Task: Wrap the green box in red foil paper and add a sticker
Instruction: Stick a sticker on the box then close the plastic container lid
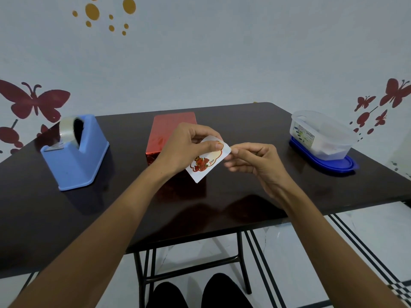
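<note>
Glossy red foil box (172, 132), glossy dark table (244, 196), blue plastic dispenser (75, 156).

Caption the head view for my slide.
Left hand and right hand pinch a sticker sheet in front of the foil-wrapped box, tape dispenser left, plastic container right.

Seemed a home room | showed butterfly decals (33, 103) and gold dots (92, 11) on wall (222, 63) | showed folding table (244, 121) on tiled floor (367, 230) | held dispenser (75, 156), plastic tub (320, 134)

Red box (172, 130) partly behind sticker sheet (208, 162), tub (329, 138) contents unclear
</note>
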`<state>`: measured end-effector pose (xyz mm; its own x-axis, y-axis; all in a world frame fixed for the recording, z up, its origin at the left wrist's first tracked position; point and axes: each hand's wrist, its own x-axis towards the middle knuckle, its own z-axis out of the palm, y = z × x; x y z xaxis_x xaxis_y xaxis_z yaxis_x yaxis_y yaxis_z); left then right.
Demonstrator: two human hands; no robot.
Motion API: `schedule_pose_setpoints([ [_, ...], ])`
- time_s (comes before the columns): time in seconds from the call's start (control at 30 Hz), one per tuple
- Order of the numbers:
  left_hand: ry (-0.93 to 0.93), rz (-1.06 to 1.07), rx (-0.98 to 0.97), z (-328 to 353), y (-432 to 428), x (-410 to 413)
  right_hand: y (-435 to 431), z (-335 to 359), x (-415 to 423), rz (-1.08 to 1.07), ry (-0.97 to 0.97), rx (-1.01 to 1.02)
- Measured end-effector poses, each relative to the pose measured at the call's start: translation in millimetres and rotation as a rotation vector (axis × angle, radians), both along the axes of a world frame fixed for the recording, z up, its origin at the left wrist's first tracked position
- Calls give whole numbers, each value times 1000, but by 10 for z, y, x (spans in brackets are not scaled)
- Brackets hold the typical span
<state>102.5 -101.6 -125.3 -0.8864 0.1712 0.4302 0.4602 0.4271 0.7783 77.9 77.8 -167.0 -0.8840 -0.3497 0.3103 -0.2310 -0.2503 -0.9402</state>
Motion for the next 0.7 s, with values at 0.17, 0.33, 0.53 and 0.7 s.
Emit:
schedule_pose_setpoints([
  [0.17,10,-2,-20,-8,19,-2,-5,8,6,-19,10,26],
  [0.33,5,4,-15,-11,1,-11,11,6,15,0,4,20],
  [0.53,-2,9,-19,-5,10,-2,16,9,16,12,4,11],
  [0.7,-1,11,-38,-18,-9,-4,8,-4,11,9,2,15],
])
